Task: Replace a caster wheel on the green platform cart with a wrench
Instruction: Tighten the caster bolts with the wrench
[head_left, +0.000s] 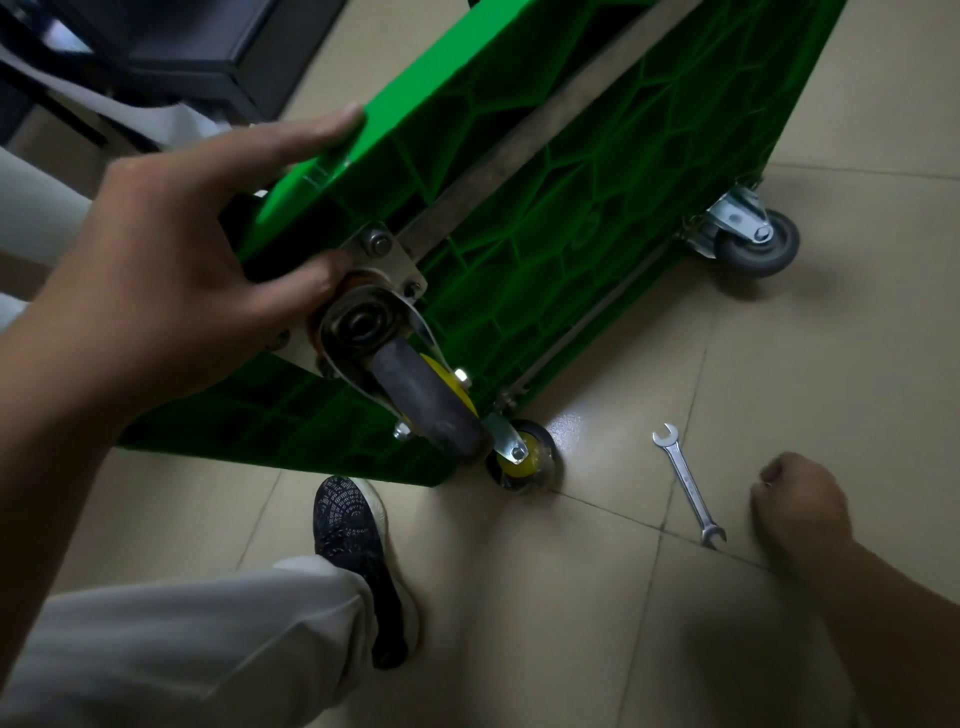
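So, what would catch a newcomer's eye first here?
The green cart, tipped up on its side, fills the upper middle; the left hand grips its near edge beside a caster with a yellow hub. On the floor at lower right lies a wrench, with the right hand curled just beside it, not touching.

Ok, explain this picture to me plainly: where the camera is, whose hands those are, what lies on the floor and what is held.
This is one view from a camera worn on a person's head, looking down; there is no machine. The green platform cart is tipped up, its ribbed underside facing the camera. The left hand grips its edge next to a caster wheel. A wrench lies on the tiled floor, untouched. The right hand sits beside it with fingers curled; whether it holds anything small is hidden. The person's shoe is at the bottom.
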